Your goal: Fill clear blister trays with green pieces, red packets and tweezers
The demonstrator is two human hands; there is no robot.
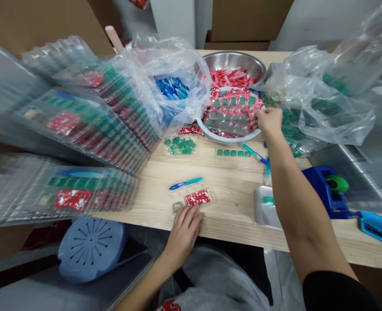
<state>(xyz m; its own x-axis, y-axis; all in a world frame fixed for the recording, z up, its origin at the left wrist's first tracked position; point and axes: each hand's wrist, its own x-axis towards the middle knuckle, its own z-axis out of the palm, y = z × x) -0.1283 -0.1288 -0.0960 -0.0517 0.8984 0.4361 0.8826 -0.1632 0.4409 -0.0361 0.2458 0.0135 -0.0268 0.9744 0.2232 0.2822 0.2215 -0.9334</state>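
Observation:
My left hand (187, 223) lies at the table's front edge, fingers stretched out, fingertips at a clear plastic tray. A red-and-white patterned packet (197, 197) and a small square piece (177, 207) sit in this tray. Just beyond them lies a blue-and-turquoise pen (186, 183). Further out, my right hand (268, 120) pinches the right edge of a clear plastic sheet with rows of green square pieces (232, 117). That sheet rests over red packets in a white bowl (223, 139). A strip of green squares (233, 153) lies on the table nearer me.
Tall stacks of filled clear trays (96, 125) stand at left. Behind are a bag of blue pieces (173, 88) and a steel bowl (232, 55) of red pieces. A bag of green pieces (326, 103), a tape dispenser (328, 190) and a white tray (260, 207) are at right.

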